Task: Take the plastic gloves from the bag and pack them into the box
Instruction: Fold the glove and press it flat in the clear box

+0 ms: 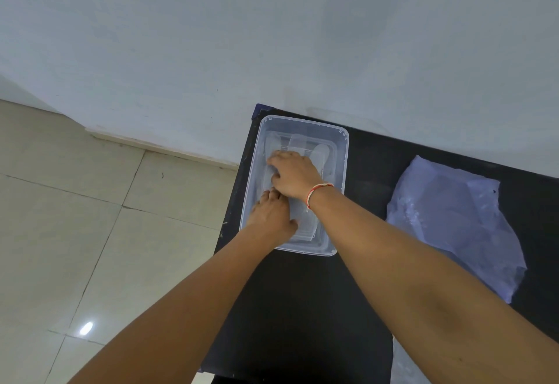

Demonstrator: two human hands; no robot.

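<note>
A pale wall [272, 35] fills the upper half of the frame, and a tiled floor [75, 217] takes the lower left. The black table [302, 308] runs from the centre to the lower right. On it, at the right of the frame, the thin bluish plastic bag [453, 226] lies flat and well apart from the box; it seems to have some clear material inside, but I cannot tell how much. The clear plastic box [343, 147] stands in the centre of the frame, near the left edge of the table. Inside it lie the plastic gloves [302, 144], flat on the bottom. Both hands are inside the box: the right hand [293, 176], with a red and white thread bracelet [317, 193] on the wrist, presses on the gloves with bent fingers, and the left hand [272, 217] lies just below it, also palm down on them. Neither hand closes around anything; they push flat. To do this step well, I think the hands should smooth the gloves from the middle toward the ends, so that air goes out and the pile stays below the rim. No brand, label or writing can be read anywhere.
</note>
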